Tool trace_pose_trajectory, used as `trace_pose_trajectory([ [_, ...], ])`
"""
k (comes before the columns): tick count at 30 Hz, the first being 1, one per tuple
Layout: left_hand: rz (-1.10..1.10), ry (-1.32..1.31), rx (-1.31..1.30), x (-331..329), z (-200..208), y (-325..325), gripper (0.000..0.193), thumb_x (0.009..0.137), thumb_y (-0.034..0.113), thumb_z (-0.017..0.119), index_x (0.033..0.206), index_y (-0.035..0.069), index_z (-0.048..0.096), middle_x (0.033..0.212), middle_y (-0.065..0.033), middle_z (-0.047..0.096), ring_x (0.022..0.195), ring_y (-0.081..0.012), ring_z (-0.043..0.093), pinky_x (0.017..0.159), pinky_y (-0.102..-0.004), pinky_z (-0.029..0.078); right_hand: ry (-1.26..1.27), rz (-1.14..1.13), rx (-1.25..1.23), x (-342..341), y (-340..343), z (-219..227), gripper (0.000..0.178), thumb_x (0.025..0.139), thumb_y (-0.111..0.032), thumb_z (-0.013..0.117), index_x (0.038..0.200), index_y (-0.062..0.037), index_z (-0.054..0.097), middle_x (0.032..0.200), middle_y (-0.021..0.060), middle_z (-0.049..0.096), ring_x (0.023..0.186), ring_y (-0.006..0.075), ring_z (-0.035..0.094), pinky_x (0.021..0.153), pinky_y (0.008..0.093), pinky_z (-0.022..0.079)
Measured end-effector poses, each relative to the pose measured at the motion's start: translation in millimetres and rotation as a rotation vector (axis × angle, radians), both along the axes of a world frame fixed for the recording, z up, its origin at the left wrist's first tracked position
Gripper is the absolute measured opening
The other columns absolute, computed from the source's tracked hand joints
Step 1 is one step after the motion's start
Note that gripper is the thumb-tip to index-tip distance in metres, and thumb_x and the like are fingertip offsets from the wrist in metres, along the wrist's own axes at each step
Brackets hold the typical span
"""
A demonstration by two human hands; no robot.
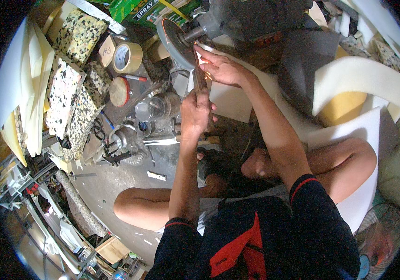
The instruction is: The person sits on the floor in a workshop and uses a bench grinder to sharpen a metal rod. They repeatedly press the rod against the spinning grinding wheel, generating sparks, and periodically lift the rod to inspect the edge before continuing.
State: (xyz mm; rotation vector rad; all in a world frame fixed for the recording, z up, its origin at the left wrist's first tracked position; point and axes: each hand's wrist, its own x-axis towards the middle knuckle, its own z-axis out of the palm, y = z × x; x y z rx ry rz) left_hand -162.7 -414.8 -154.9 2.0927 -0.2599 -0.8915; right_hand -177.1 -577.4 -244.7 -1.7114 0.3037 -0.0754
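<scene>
A grinding wheel (pixel 175 41) on a dark motor (pixel 251 18) stands at the top middle. Against its face lies a long, narrow, flat piece like a knife blade (pixel 200 79), with an orange glow and sparks beside it. My left hand (pixel 196 112) is wrapped round the lower end of this piece. Farther up, close to the wheel, my right hand (pixel 223 68) is closed on the upper part, fingers pressed to it. The tip and exact kind of the piece are hard to make out.
To the left lie speckled foam blocks (pixel 65 93), a tape roll (pixel 127 57), a red-rimmed round tin (pixel 119 91), a clear jar (pixel 149 109) and scissors (pixel 98 131). White foam sheets (pixel 363 88) fill the right. A fan (pixel 382 233) stands at lower right.
</scene>
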Motion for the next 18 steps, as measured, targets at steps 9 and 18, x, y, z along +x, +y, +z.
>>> trace_pose_trajectory([
  [9, -0.011, -0.015, -0.036, -16.4, -4.4, 19.6, 0.043, 0.101, 0.038, 0.048, 0.095, -0.004, 0.059, 0.068, -0.0108, 0.064, 0.051, -0.0202, 0.062, 0.046, -0.0334, 0.049, -0.059, 0.039, -0.035, -13.0, 5.6, -7.7, 0.064, 0.102, -0.027, 0.055, 0.157, -0.0211, 0.024, 0.147, 0.0123, 0.051, 0.127, 0.0206, 0.053, 0.104, 0.0331, 0.043],
  [18, 0.008, -0.022, -0.027, -56.9, 5.1, 58.7, 0.038, 0.102, 0.032, 0.05, 0.1, -0.004, 0.061, 0.066, -0.0108, 0.064, 0.052, -0.0216, 0.064, 0.049, -0.0358, 0.051, 0.028, 0.127, 0.185, -25.1, 15.1, 8.5, 0.071, 0.101, -0.02, 0.057, 0.159, -0.0181, 0.015, 0.157, 0.0104, 0.034, 0.138, 0.021, 0.043, 0.112, 0.0341, 0.037],
])
